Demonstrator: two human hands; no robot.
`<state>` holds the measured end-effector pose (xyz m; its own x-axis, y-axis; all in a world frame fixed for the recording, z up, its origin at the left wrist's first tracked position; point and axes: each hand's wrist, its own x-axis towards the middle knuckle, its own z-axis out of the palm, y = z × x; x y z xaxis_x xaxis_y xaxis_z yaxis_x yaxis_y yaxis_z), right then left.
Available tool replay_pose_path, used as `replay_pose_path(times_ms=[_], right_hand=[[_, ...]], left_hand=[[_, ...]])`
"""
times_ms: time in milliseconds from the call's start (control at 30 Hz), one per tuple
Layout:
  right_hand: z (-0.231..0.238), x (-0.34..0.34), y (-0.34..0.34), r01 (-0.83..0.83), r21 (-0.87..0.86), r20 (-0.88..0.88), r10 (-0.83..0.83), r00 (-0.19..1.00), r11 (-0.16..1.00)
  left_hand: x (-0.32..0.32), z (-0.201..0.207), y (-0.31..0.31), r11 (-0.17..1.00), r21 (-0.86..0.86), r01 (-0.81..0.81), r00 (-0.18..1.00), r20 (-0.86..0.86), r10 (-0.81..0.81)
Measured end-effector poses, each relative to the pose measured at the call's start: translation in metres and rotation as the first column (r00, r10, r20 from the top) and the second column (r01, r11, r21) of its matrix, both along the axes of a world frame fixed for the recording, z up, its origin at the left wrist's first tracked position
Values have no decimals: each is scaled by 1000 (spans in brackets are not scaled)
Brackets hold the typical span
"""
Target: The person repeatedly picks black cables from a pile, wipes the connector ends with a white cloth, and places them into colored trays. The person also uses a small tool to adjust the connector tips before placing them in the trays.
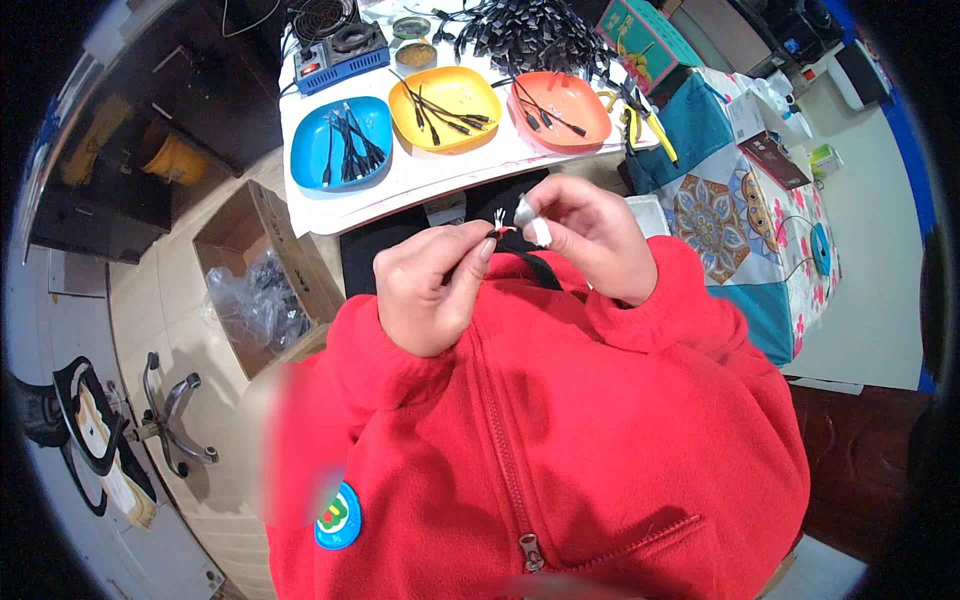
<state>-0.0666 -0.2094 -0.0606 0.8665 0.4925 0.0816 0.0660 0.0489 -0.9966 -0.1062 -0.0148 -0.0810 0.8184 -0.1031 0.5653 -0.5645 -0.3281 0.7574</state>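
Close to my chest, my left hand point(430, 280) pinches the end of a thin black cable between thumb and fingers. Fine white and red wires point(500, 222) fan out from that end. Just to the right, my right hand point(598, 240) has thumb and fingers closed around a small white and silvery scrap point(541, 232), whose kind I cannot make out. Beyond both hands, short black cables lie in a blue tray point(306, 135), a yellow tray point(475, 90) and an orange tray point(590, 105) on the white table point(320, 212).
Behind the trays are a blue electrical unit point(342, 70), an open tin point(414, 56) and a heap of black cables point(530, 38). Yellow-handled pliers point(658, 137) rest at the table's right edge. A cardboard box point(318, 265) with plastic bags stands left; a cloth-covered table point(700, 150) is right.
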Motion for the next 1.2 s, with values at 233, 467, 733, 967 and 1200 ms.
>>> replay_pose_path(times_ms=[233,467,733,967,1200], right_hand=[[3,3,1,298,-238,905,100,413,925],[12,6,-2,-4,-197,463,97,881,980],[21,15,15,-51,-278,658,229,717,959],[9,23,12,-132,-214,588,236,774,968],[5,26,7,20,-232,572,120,811,973]], left_hand=[[-1,3,1,993,-102,62,992,-106,-73],[-3,1,20,865,-459,201,834,-383,-397],[7,-3,29,574,-780,251,591,-346,-729],[10,-9,29,479,-855,199,557,-303,-773],[11,-18,29,293,-952,85,469,-222,-855]])
